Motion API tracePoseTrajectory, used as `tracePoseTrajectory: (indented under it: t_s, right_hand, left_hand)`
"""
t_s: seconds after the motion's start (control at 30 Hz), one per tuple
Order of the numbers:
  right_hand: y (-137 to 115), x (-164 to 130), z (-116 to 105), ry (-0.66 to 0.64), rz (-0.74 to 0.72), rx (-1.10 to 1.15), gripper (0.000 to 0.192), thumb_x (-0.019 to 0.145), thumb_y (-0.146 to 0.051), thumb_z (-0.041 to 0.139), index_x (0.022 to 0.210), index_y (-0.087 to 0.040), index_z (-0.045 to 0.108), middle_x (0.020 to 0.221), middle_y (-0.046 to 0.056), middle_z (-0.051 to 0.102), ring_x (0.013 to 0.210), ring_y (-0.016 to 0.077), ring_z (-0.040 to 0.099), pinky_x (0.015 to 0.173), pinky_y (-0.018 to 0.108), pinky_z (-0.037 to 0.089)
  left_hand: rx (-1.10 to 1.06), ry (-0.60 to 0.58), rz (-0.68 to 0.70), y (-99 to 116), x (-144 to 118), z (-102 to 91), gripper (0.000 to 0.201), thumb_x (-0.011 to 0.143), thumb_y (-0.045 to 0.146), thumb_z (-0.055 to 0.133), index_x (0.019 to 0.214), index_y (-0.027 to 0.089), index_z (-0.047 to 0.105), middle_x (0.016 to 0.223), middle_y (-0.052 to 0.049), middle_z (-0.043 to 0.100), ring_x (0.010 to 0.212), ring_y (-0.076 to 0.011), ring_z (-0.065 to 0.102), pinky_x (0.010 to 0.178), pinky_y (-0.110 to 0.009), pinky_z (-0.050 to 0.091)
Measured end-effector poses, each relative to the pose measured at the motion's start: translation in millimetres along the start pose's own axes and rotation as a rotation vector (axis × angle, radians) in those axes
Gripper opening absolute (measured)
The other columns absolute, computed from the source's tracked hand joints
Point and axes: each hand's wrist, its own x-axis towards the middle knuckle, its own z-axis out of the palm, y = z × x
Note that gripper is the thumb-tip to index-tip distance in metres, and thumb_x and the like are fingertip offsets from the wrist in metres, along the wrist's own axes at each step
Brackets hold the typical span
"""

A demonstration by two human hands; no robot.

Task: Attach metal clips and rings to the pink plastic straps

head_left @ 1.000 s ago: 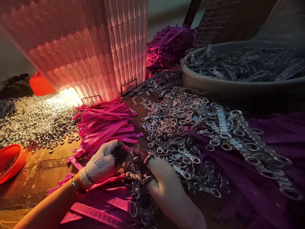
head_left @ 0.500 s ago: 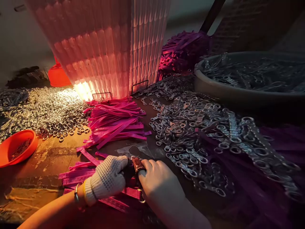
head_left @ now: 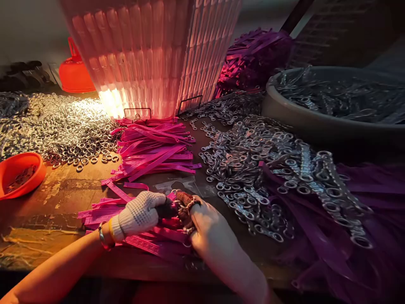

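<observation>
My left hand (head_left: 139,213), in a white dotted glove with dark coverings on the fingertips, is closed at the table's front. A bit of pink strap (head_left: 172,209) shows at its fingertips. Facing it, my right hand (head_left: 209,221) is bare except for reddish-brown finger coverings. Its fingers are bent together in a pinch, and metal glints between them, but the held piece is mostly hidden. Pink straps (head_left: 148,242) lie under both hands, and a stack of pink straps (head_left: 155,147) lies just beyond.
Silver ring-ended metal pieces (head_left: 240,152) spread to the right, more metal rings (head_left: 69,131) to the left. An orange bowl (head_left: 36,179) stands at left, a large tub (head_left: 284,101) at back right. A ribbed translucent panel (head_left: 136,55) rises behind, near an orange lamp (head_left: 76,76).
My hands have drawn slightly apart, the left moving a little left. Pink strap now shows between the fingertips. The camera view has tilted down and shifted somewhat.
</observation>
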Motion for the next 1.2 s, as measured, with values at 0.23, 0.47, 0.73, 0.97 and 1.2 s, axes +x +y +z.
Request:
tracePoseTrajectory:
  t_s: [0.23,0.47,0.73,0.97,1.2]
  right_hand:
    - [-11.1,14.7,-13.5,-0.421,0.112,-0.183,0.025,0.066,-0.003,0.047,0.081,-0.017,0.062,0.071,0.007,0.071,0.062,0.0193,0.064,0.055,0.031,0.031]
    - [-11.8,12.0,-13.6,-0.331,-0.107,-0.267,0.014,0.065,-0.008,0.05,0.072,-0.019,0.053,0.058,0.005,0.063,0.049,0.0177,0.055,0.051,0.033,0.017]
    - [26.2,-7.0,-29.7,-0.052,-0.153,-0.212,0.017,0.061,-0.007,0.047,0.068,-0.02,0.054,0.051,0.002,0.056,0.047,0.017,0.051,0.052,0.032,0.026]
    - [72.5,-40.7,-15.6,-0.134,-0.129,-0.117,0.041,0.066,-0.007,0.052,0.104,-0.018,0.062,0.108,0.013,0.067,0.093,0.0262,0.062,0.078,0.035,0.047]
    - [108.3,-54.4,9.0,-0.128,0.029,-0.36,0.021,0.079,-0.008,0.048,0.066,-0.025,0.051,0.063,0.004,0.061,0.059,0.022,0.056,0.059,0.033,0.039]
  left_hand:
    - [0.184,0.084,0.091,-14.7,-15.0,16.1,0.018,0.086,0.016,0.051,0.07,0.015,0.062,0.066,-0.001,0.062,0.058,-0.0118,0.05,0.054,-0.022,0.03]
    - [0.277,0.044,0.119,0.5,-9.2,12.3,0.017,0.067,0.003,0.046,0.065,0.017,0.056,0.061,0.001,0.058,0.054,-0.0109,0.047,0.052,-0.023,0.026]
    - [0.657,0.281,0.184,6.1,-31.9,-62.5,0.027,0.089,0.034,0.055,0.068,0.018,0.061,0.06,-0.001,0.058,0.053,-0.012,0.049,0.053,-0.024,0.028]
    - [0.865,0.28,0.06,-31.5,-43.5,-91.4,0.018,0.09,0.03,0.056,0.096,0.017,0.067,0.089,-0.008,0.069,0.08,-0.0204,0.063,0.072,-0.029,0.046]
    - [0.942,0.274,0.015,-42.3,10.7,-65.3,0.025,0.083,0.011,0.051,0.103,0.015,0.065,0.096,-0.01,0.066,0.087,-0.0221,0.064,0.076,-0.032,0.05]
